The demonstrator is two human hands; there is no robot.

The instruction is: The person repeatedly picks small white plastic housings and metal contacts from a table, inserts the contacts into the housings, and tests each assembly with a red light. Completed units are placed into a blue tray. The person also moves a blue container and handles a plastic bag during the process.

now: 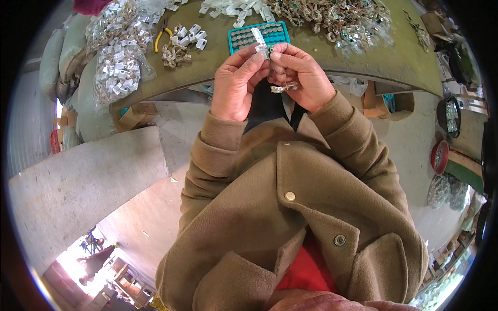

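Note:
My left hand (236, 85) pinches a slim white plastic casing (258, 36), its upper part standing out above the thumb. Close against it, my right hand (303, 72) is closed on a thin coiled wire (284, 88); a loop of it hangs below the fingers. A small greenish part (270, 49) shows between the two thumbs, too small to make out fully. Just beyond both hands lies a teal tray (230, 42) with rows of small round greyish discs.
On the olive-covered table (207, 62) lie yellow-handled pliers (157, 41), white casings with wires (192, 36), and a heap of bundled wires (332, 18). Loose white pieces (238, 8) are at the far edge. A clear bag of white parts (119, 72) hangs over the left side.

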